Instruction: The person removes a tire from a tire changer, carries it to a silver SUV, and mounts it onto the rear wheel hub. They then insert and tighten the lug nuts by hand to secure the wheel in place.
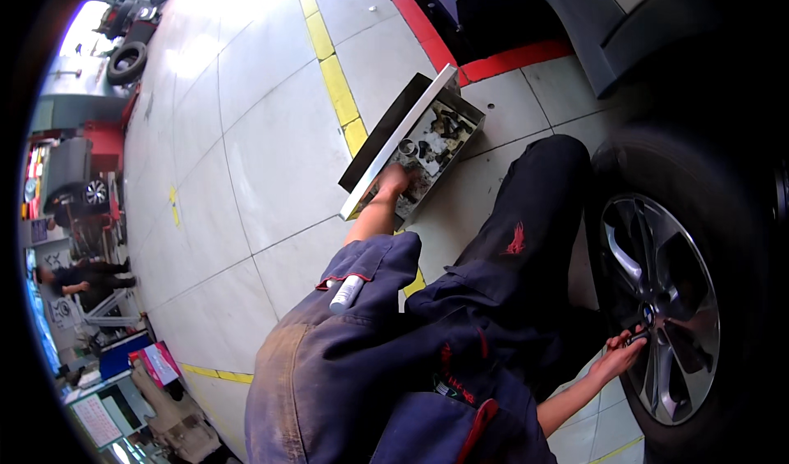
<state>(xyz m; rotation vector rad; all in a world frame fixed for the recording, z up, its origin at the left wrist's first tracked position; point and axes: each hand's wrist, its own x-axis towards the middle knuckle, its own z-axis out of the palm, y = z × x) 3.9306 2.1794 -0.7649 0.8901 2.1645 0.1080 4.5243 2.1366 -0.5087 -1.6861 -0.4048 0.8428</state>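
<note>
My left hand [394, 180] reaches down into a metal box [445, 175] on the floor, among loose parts. Its fingertips are hidden in the contents. Beside it are a round metal ring or socket [408, 147] and several dark metal pieces [449, 124]. A raised lid with a pale edge [403, 138] stands along the box's left side. My right hand [626, 350] is at the centre of a car wheel [662, 308] with a silver and black spoked rim. Its fingers are closed around a small dark thing by the hub; what it is I cannot make out.
The wheel's black tyre [612, 164] and the car body [575, 20] rise on the right. Yellow [333, 78] and red [419, 24] floor lines run past the box. Far left, another person [78, 281] is near a pale metal frame [108, 309]; a loose tyre [126, 63] lies beyond.
</note>
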